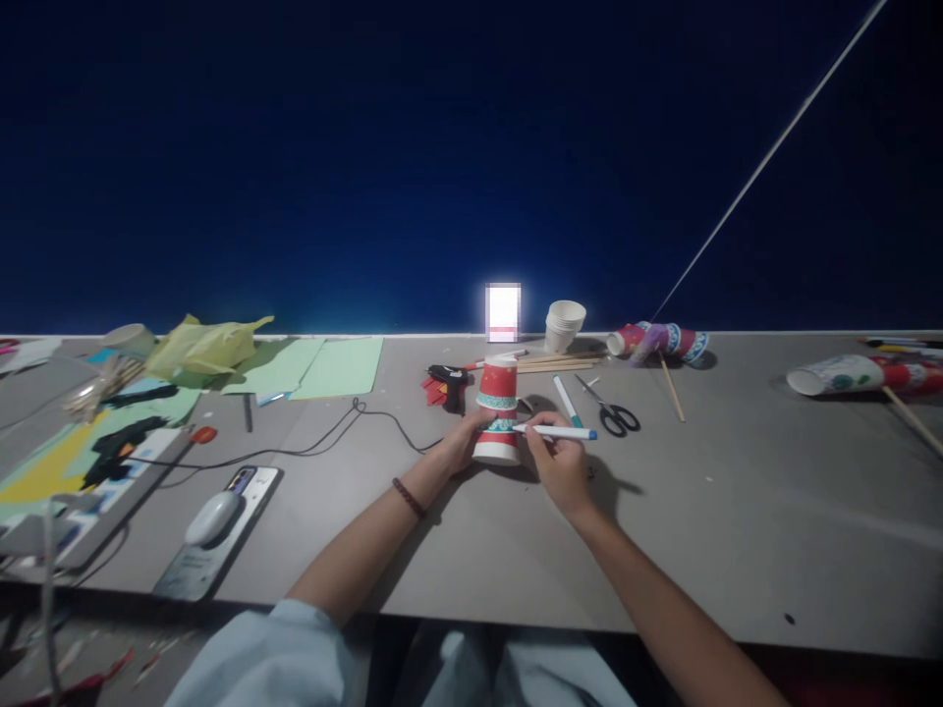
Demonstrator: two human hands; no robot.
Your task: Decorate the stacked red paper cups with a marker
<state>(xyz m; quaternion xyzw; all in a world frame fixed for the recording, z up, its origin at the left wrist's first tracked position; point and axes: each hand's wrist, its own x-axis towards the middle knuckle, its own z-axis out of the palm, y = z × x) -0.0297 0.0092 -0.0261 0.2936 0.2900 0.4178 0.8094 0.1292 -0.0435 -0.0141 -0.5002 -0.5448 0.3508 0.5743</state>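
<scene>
Two red-and-white paper cups [499, 386], joined into one upright column with a teal patterned band around the middle, stand in front of me. My left hand [467, 439] is closed around their left side, its fingers partly hidden behind them. In my right hand [561, 463] is a white marker [556, 431] with a blue end, held in a pen grip. The marker's tip points left and meets the teal band, though I cannot tell whether it touches. Behind that hand lie a second marker with a teal end [567, 401] and black-handled scissors [617, 416].
A black glue gun [449, 385], wooden sticks [552, 364] and stacked white cups [566, 326] sit behind. Decorated cup pieces [667, 341] lie right. Left are green paper [339, 368], a yellow bag [210, 349], a power strip [125, 496], a phone [254, 491] and a trailing cable [295, 453].
</scene>
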